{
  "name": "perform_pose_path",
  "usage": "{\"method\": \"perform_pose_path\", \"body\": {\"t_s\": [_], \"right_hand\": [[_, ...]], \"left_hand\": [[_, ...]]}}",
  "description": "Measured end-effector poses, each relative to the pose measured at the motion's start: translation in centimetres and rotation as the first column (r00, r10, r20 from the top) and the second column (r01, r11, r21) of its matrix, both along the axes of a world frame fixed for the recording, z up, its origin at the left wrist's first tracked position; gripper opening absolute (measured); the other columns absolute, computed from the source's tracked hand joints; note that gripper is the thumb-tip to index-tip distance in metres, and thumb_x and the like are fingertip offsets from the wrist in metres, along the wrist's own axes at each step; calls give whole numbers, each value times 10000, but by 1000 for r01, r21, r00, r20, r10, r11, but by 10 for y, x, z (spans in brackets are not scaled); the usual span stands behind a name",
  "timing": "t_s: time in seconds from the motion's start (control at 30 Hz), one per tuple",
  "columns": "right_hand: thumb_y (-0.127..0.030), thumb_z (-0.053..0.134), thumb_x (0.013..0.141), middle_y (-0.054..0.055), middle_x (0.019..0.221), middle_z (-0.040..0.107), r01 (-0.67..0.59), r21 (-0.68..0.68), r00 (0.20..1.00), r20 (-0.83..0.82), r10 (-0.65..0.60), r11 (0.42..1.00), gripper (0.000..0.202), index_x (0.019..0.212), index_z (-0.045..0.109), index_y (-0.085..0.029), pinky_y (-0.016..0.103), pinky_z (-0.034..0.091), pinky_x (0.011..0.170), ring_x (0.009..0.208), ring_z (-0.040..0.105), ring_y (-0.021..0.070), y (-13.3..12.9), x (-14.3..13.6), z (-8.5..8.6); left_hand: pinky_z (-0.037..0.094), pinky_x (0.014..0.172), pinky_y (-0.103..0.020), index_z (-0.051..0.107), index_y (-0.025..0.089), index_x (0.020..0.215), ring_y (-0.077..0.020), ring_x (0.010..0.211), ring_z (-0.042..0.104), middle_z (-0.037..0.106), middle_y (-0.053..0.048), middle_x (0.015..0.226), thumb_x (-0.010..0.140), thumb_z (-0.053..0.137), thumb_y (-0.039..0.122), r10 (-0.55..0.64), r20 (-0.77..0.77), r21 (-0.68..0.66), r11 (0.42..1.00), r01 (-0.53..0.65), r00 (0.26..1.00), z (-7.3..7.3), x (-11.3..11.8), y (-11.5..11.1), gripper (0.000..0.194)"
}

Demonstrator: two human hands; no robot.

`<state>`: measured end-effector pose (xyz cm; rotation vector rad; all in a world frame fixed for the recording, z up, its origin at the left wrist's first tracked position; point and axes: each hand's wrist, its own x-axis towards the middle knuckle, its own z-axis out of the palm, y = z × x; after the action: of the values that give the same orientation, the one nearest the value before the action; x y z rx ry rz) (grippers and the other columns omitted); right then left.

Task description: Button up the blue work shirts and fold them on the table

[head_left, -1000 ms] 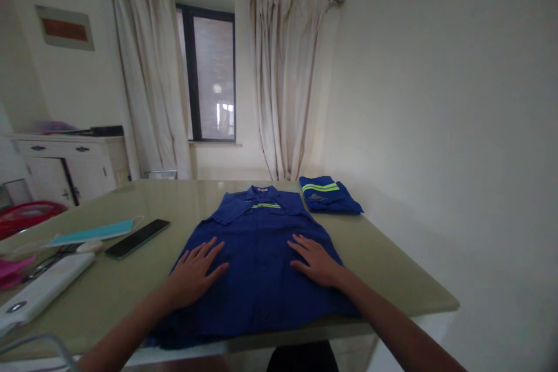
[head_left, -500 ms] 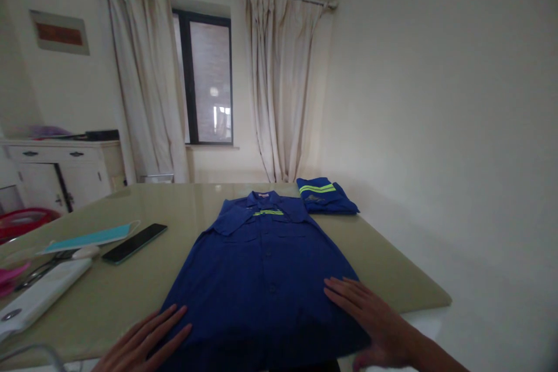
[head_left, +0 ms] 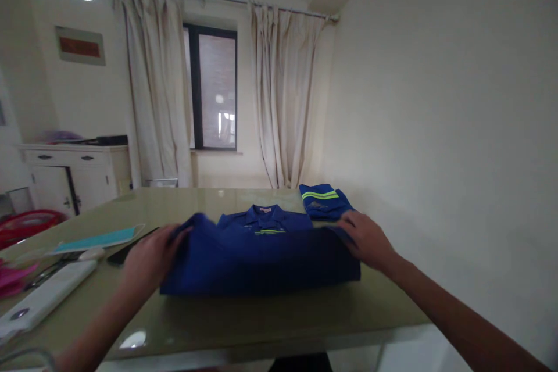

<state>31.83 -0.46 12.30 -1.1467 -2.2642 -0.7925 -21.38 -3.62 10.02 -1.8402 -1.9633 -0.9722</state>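
Observation:
A blue shirt [head_left: 261, 264] with a yellow-green stripe lies on the table, collar toward the window, its lower part lifted and folded up toward the collar. At its left edge, my left hand [head_left: 152, 256] is closed round the raised cloth. My right hand [head_left: 364, 238] pinches the raised hem at the right corner. The sleeves are mostly hidden behind the lifted cloth.
Behind on the right lies a folded blue garment [head_left: 325, 200]. Along the left are a black phone [head_left: 124, 251], a blue mask [head_left: 98, 239], a white device [head_left: 47, 293] and a pink item [head_left: 15, 279]. The table's [head_left: 261, 325] front edge is near.
Both hands have gone from lying flat on the shirt's lower part to gripping its hem. They have moved forward and up, folding the lower part toward the collar. The view has tilted up.

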Motion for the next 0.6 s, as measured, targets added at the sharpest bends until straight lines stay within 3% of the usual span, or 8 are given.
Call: {"method": "perform_pose_path", "body": {"t_s": [0.07, 0.1, 0.17, 0.23, 0.33, 0.43, 0.5, 0.6], "right_hand": [[-248, 528, 942, 162, 1128, 660, 215, -49, 960, -172, -220, 975, 244, 1102, 698, -178, 423, 496, 927, 1047, 613, 291, 57, -32, 28], [-238, 515, 946, 167, 1167, 644, 295, -69, 910, -283, -302, 953, 275, 1158, 678, -173, 428, 490, 944, 1083, 603, 296, 81, -46, 35], [-245, 525, 942, 184, 1321, 577, 377, -101, 790, -483, -377, 921, 395, 1320, 595, -151, 425, 470, 1006, 1206, 558, 308, 112, -68, 28], [-249, 519, 945, 194, 1388, 542, 336, -168, 759, -534, -372, 927, 465, 1391, 542, -121, 411, 446, 1058, 1280, 527, 298, 121, -80, -2], [-394, 464, 1001, 147, 1323, 629, 109, -364, 889, -381, -255, 925, 431, 1330, 624, -166, 406, 433, 1082, 1229, 584, 276, 105, -82, -64], [-584, 430, 995, 141, 1438, 583, 15, -593, 941, -262, -212, 805, 605, 1416, 582, -177, 447, 384, 1133, 1334, 526, 303, 78, -74, -111], [-627, 425, 985, 134, 1515, 518, 0, -660, 952, -229, -201, 751, 658, 1464, 541, -192, 454, 330, 1173, 1405, 460, 304, 63, -67, -123], [-589, 427, 1003, 132, 1473, 561, -31, -661, 967, -210, -145, 749, 591, 1421, 588, -202, 432, 342, 1154, 1364, 499, 293, 44, -57, -116]], "left_hand": [[566, 854, -418, 720, 190, 1110, -314, 932, 736, 768, -127, 964, 981, 436, 484, 58, 146, -9, 998, -57, 988, 39, 29, 60, 428], [564, 873, -393, 675, 171, 1203, -292, 961, 738, 759, -141, 1067, 975, 461, 422, 34, 248, 25, 999, -41, 968, 48, 38, 86, 401], [561, 899, -337, 482, 129, 1435, -243, 1026, 734, 632, -195, 1371, 942, 506, 350, -81, 397, 112, 993, 40, 914, 41, 44, 123, 540], [566, 903, -367, 367, 70, 1498, -271, 1062, 726, 575, -253, 1426, 917, 510, 400, -98, 424, -17, 993, 116, 900, 6, 34, 139, 683], [485, 1050, -465, 458, 65, 1421, -343, 1247, 626, 610, -247, 1391, 864, 501, 472, -93, 235, -223, 964, 147, 968, -67, 9, 129, 691], [428, 1096, -507, 603, 84, 1237, -388, 1254, 598, 664, -239, 1297, 838, 468, 536, -78, 62, -359, 928, 95, 995, -115, -5, 100, 617], [438, 1079, -483, 652, 120, 1124, -368, 1192, 627, 699, -211, 1212, 860, 422, 524, -129, 46, -349, 927, 137, 991, -123, -6, 80, 534], [504, 966, -443, 682, 186, 964, -329, 1021, 685, 741, -134, 1028, 814, 497, 498, -236, 168, -347, 895, 281, 957, -111, -10, 51, 393]]}}
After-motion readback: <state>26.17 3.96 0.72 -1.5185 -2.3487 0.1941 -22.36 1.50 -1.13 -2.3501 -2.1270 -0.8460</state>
